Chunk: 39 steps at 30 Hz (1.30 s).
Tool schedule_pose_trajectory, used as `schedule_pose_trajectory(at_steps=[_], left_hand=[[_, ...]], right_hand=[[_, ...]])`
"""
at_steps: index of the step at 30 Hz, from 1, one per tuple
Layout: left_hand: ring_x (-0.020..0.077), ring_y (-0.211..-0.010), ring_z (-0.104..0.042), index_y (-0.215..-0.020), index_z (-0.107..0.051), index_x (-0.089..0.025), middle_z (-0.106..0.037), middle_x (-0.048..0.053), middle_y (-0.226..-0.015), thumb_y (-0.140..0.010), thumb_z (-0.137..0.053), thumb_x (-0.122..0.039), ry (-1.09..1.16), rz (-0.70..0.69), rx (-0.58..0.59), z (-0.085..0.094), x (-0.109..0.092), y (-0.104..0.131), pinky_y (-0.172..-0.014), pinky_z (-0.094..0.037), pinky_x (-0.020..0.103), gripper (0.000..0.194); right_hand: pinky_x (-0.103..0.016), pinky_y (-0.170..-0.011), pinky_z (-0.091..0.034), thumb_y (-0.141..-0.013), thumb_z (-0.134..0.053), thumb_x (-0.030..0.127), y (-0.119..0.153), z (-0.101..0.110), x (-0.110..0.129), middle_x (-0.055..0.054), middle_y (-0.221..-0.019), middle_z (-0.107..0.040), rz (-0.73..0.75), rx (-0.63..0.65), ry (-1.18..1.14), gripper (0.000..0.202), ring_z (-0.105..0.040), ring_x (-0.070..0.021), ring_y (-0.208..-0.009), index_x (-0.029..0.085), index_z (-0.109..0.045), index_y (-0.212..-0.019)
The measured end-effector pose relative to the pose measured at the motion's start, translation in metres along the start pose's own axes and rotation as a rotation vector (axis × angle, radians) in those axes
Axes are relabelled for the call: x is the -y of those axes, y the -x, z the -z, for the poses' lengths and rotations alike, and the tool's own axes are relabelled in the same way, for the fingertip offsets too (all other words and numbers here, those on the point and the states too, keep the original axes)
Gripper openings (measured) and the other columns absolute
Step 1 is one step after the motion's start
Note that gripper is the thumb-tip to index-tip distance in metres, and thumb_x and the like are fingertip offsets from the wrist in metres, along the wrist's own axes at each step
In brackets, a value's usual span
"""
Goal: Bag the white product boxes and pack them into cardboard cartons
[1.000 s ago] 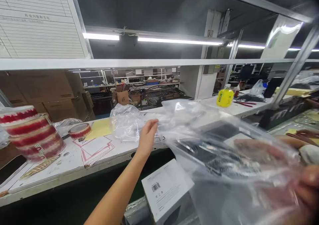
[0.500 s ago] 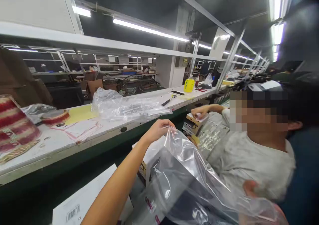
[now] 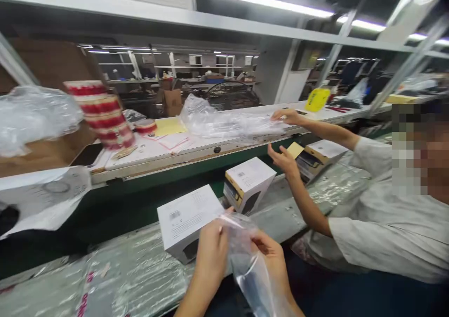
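A clear plastic bag [image 3: 242, 256] hangs between my two hands at the near edge of the plastic-wrapped work surface. My left hand [image 3: 212, 249] is closed on its gathered upper edge, and my right hand [image 3: 270, 256] pinches it from the other side. Just beyond my left hand stands a white printed box [image 3: 191, 214]. A second white box [image 3: 249, 181], with a yellow and black side, sits a little farther right. The lower part of the bag runs out of view at the bottom.
On the right a co-worker in a grey shirt [image 3: 379, 223] reaches one hand to a pile of plastic bags [image 3: 217, 120] on the white shelf [image 3: 168, 160]. Another box [image 3: 312, 160] is near that person. Red-striped tape rolls [image 3: 101, 113] stand at left.
My view has swung rightward-to-left and down. The bag, earlier spread wide from my raised left hand, is now bunched between both hands. The co-worker's hand has moved to the bag pile.
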<state>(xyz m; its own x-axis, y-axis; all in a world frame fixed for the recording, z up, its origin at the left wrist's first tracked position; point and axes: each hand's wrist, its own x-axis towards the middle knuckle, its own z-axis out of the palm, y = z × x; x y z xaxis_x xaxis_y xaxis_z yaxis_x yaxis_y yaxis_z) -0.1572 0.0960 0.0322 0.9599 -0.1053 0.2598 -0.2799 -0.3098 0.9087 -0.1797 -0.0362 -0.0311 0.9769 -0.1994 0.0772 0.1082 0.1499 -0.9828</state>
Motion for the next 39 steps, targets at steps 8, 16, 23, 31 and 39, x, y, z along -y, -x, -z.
schedule_pose_trajectory(at_steps=[8, 16, 23, 31, 39], left_hand=[[0.0147, -0.048, -0.054, -0.079, -0.059, -0.019, -0.060, -0.001, -0.053, -0.095, -0.046, -0.046, 0.087, 0.193, 0.171, 0.125, 0.010, 0.054, -0.054, -0.042, 0.026, 0.034], [0.0153, -0.052, -0.053, -0.065, -0.054, -0.020, -0.063, 0.003, -0.062, -0.092, -0.040, -0.028, -0.492, 0.153, 0.665, 0.106, -0.049, 0.019, -0.054, -0.037, 0.027, 0.032], [0.0158, -0.055, -0.055, -0.065, -0.072, -0.022, -0.060, -0.001, -0.052, -0.075, -0.071, -0.056, -0.430, 0.409, 1.275, 0.153, -0.013, 0.018, -0.053, -0.040, 0.025, 0.036], [0.0245, -0.079, -0.066, -0.107, -0.077, -0.033, -0.074, 0.002, -0.079, -0.071, -0.079, -0.024, -0.563, 0.179, 1.132, 0.167, 0.030, 0.045, -0.062, -0.045, 0.027, 0.037], [0.0268, -0.080, -0.071, -0.093, -0.080, -0.025, -0.077, 0.010, -0.077, -0.086, -0.067, -0.042, 0.252, 0.342, 0.838, 0.171, 0.075, 0.065, -0.082, -0.051, 0.036, 0.023]], right_hand=[[-0.036, -0.085, -0.057, -0.073, -0.081, 0.048, -0.039, 0.017, -0.022, -0.007, -0.094, -0.074, -0.021, 0.632, 0.123, 0.024, -0.069, -0.0243, -0.090, 0.025, -0.077, -0.079], [-0.035, -0.104, -0.048, -0.082, -0.076, 0.041, -0.040, -0.016, 0.079, -0.011, -0.138, -0.059, 0.236, 1.114, 0.619, 0.068, -0.060, -0.0259, -0.120, 0.023, -0.052, -0.143], [-0.036, -0.102, -0.048, -0.099, -0.055, 0.022, -0.064, -0.001, 0.084, -0.007, -0.088, -0.076, 0.201, 1.413, 0.087, 0.020, -0.073, -0.0173, -0.084, 0.019, -0.074, -0.103], [-0.025, -0.055, -0.047, -0.081, -0.072, 0.047, -0.087, 0.024, 0.072, -0.003, -0.050, -0.062, -0.164, 1.140, -0.125, 0.031, -0.060, -0.0142, -0.048, 0.018, -0.072, -0.071], [-0.032, -0.062, -0.049, -0.080, -0.071, 0.049, -0.117, 0.057, -0.002, -0.002, -0.049, -0.060, -0.197, 0.974, 0.365, 0.031, -0.055, -0.0167, -0.050, 0.020, -0.078, -0.072]])
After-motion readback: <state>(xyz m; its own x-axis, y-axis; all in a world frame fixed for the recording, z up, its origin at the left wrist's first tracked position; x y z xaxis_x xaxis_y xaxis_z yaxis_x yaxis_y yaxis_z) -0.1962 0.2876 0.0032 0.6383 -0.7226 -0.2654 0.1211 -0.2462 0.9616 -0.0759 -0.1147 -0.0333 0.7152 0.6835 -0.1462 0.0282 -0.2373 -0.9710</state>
